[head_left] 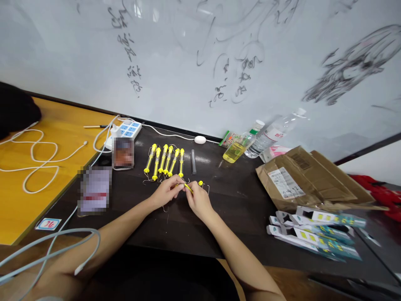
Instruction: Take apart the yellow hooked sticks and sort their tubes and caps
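Both my hands meet over the dark table (238,196). My left hand (166,191) and my right hand (198,200) pinch the two ends of a thin yellow stick (188,187) between their fingertips. A small yellow cap (200,183) lies just beyond my right hand, with thin wire hooks (207,189) beside it. Behind my hands lies a row of several yellow-tipped clear tubes (164,161). A single clear tube (193,161) lies to their right.
A white power strip (125,131) and white cables (34,154) lie at the left on the orange table (19,209). Bottles (266,136), a brown cardboard package (310,179) and stacked printed cards (313,234) lie at the right. A scribbled whiteboard (200,54) stands behind.
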The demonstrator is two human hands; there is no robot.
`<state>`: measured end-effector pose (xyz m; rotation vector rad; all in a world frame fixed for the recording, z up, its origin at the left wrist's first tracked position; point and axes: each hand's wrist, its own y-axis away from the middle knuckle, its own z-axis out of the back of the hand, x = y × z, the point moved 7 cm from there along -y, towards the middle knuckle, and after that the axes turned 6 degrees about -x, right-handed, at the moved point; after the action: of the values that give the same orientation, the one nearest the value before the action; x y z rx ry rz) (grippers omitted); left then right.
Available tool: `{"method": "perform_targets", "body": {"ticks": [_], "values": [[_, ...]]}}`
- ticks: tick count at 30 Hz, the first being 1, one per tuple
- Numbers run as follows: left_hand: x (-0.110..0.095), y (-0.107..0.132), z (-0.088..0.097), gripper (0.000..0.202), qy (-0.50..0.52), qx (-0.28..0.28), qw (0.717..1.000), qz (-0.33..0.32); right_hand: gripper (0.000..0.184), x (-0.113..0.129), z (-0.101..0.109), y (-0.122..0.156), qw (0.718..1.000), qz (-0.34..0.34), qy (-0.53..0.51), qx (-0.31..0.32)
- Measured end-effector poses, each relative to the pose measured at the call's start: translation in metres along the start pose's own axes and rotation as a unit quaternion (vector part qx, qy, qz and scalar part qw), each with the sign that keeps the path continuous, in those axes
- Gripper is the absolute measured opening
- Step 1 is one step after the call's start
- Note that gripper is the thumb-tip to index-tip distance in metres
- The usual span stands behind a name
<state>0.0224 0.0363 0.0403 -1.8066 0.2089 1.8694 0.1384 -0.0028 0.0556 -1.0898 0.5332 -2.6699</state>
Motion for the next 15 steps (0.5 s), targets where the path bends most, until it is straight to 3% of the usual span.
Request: {"method": "perform_targets", "body": {"ticks": [4, 7, 11, 15], "values": [[-0.007, -0.001, 0.005, 0.017, -0.158, -0.016, 0.985, -0.069, 0.017, -0.006, -0.001, -0.001, 0.993, -0.042, -0.111, 0.023], [-0.011, 0.001, 0.004, 0.016, -0.263, -0.011, 0.957, -0.118, 0.024, -0.017, -0.009, -0.002, 0.958, -0.125, -0.252, 0.062], [-0.010, 0.003, 0.000, 0.017, -0.344, 0.005, 0.928, -0.142, 0.030, -0.027, -0.024, 0.002, 0.867, -0.259, -0.410, 0.118], [-0.008, 0.004, -0.005, 0.022, -0.429, 0.028, 0.887, -0.169, 0.031, -0.020, -0.031, 0.008, 0.760, -0.329, -0.529, 0.186]]}}
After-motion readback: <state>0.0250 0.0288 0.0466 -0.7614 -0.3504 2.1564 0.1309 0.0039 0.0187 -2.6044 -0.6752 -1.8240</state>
